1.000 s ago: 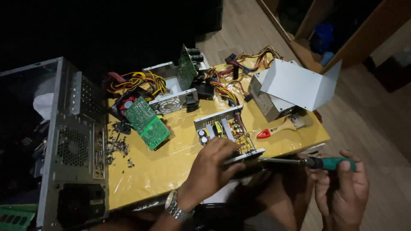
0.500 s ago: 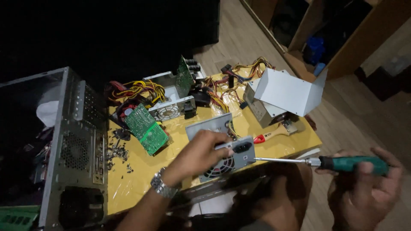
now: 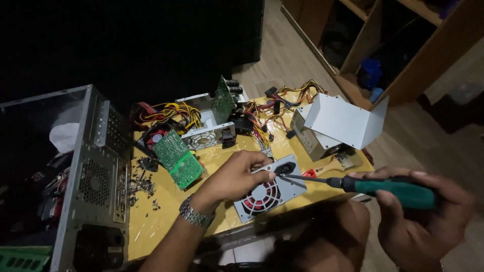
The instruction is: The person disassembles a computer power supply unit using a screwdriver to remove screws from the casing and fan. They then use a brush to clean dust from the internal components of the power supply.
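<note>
Head view: my right hand is clamped on the green-handled screwdriver, tip touching the grey power supply unit. My left hand grips that unit at the tabletop's near edge. Farther back lie green circuit boards; loose wiring sits at the far edge.

Left hand: forearm extended forward from the lower frame edge, wrist straight, palm down, fingers curled with the fingertips pressed downward. Right hand: at lower right, fingers wrapped in a closed grip, thumb on top.
</note>
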